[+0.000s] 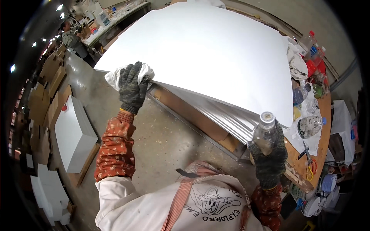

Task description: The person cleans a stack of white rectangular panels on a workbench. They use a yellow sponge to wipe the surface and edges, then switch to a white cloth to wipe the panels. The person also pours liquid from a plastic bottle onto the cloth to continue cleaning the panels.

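Note:
A large white panel (208, 54) lies before me on top of a stack of similar sheets (216, 109). My left hand (133, 85), in a dark knitted glove, presses a white cloth (146, 71) against the panel's near left edge, fingers closed over it. In my right hand (269, 156), gloved the same way, is a clear plastic bottle (265, 134), held upright by the panel's near right corner. Its white cap faces up, and my fingers wrap round its body.
Along the right, a wooden bench edge (325, 127) carries several plastic bottles, white rags (298, 63), and scissors (307, 154) with a dark tool. White panel stacks (75, 133) stand on the floor at left. A person (73, 40) works at a far table (115, 23).

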Demonstrator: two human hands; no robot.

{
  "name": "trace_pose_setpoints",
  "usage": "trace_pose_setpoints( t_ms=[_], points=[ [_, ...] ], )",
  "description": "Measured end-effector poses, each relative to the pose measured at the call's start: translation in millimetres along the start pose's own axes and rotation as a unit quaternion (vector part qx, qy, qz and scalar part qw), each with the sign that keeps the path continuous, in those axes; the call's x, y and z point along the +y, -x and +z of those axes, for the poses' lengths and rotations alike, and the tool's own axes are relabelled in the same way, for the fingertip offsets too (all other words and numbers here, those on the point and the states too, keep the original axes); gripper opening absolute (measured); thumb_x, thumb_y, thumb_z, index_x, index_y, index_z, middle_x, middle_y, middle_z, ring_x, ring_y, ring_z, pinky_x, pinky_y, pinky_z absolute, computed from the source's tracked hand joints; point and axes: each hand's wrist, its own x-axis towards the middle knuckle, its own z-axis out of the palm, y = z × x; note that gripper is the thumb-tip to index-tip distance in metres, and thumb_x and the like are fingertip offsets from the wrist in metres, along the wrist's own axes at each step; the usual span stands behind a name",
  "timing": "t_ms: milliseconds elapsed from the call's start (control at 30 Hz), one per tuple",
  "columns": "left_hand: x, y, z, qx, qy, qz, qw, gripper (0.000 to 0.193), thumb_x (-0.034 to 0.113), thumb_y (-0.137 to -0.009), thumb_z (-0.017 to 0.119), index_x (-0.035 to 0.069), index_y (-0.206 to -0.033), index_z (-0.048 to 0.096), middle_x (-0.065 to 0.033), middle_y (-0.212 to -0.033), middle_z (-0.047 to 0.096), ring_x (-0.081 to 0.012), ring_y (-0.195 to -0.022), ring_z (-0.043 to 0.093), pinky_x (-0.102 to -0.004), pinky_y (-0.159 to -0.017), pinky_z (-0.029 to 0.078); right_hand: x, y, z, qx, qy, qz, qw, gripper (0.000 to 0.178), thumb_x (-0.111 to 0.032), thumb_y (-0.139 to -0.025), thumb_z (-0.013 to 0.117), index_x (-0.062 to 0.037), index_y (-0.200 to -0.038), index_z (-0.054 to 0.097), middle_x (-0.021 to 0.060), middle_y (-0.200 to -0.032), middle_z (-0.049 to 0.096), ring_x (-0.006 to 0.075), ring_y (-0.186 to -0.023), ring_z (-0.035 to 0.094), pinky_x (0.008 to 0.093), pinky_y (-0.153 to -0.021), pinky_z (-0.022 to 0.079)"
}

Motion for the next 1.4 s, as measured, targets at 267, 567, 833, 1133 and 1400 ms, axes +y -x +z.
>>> trace_pose_setpoints(
  t_ms=[267,567,833,1133,1400],
  points=[
    [154.3,-9.3,16.3,0.011,0.088,0.05,0.995,0.061,0.045,-0.085,0.056,0.015,-0.136,0.043,-0.0075,-0.145,0.036,-0.0273,-0.134,0.031,-0.0463,-0.112,0.02,-80.5,-30.2,20.3,0.0,0.033,-0.038,0.999,0.072,-0.019,-0.072,0.077,-0.001,-0.132,0.04,0.0167,-0.119,0.056,0.0252,-0.108,0.057,0.0352,-0.091,0.049],
    [-59.5,8.8,31.9,0.071,-0.007,0.017,0.997,0.039,0.028,-0.084,0.064,0.012,-0.118,0.057,-0.0127,-0.12,0.056,-0.0297,-0.116,0.05,-0.0428,-0.101,0.035,-108.4,-41.7,51.5,0.0,0.031,-0.013,0.999,0.067,-0.024,-0.074,0.075,-0.0004,-0.128,0.044,0.0153,-0.107,0.061,0.0243,-0.098,0.062,0.0352,-0.085,0.052],
    [-215.4,23.3,21.3,0.103,0.051,-0.178,0.977,0.032,0.027,-0.09,0.053,0.005,-0.112,0.059,-0.0158,-0.11,0.057,-0.0306,-0.098,0.056,-0.0396,-0.091,0.041,-123.4,-31.7,56.7,-0.027,-0.012,0.075,0.997,0.072,-0.023,-0.069,0.079,-0.0008,-0.128,0.044,0.018,-0.114,0.058,0.0297,-0.104,0.059,0.0398,-0.086,0.05],
    [-22.9,69.6,5.9,-0.002,0.554,-0.362,0.75,0.056,0.038,-0.068,0.069,0.002,-0.109,0.057,-0.0139,-0.106,0.056,-0.0266,-0.088,0.058,-0.038,-0.076,0.048,-120.5,-31.5,81.8,-0.119,0.065,-0.197,0.971,0.07,-0.024,-0.075,0.074,0.0011,-0.132,0.041,0.0152,-0.109,0.06,0.0245,-0.099,0.06,0.0352,-0.084,0.051],
    [103.0,92.0,-39.6,-0.198,0.748,-0.363,0.519,0.043,0.03,-0.088,0.056,0.0,-0.117,0.047,-0.0041,-0.091,0.054,-0.0157,-0.082,0.056,-0.0266,-0.073,0.049,-96.8,-28.6,129.2,-0.172,0.07,-0.182,0.966,0.046,-0.031,-0.083,0.059,-0.003,-0.119,0.054,0.0103,-0.089,0.061,0.0227,-0.079,0.059,0.0349,-0.067,0.049]
  ],
)
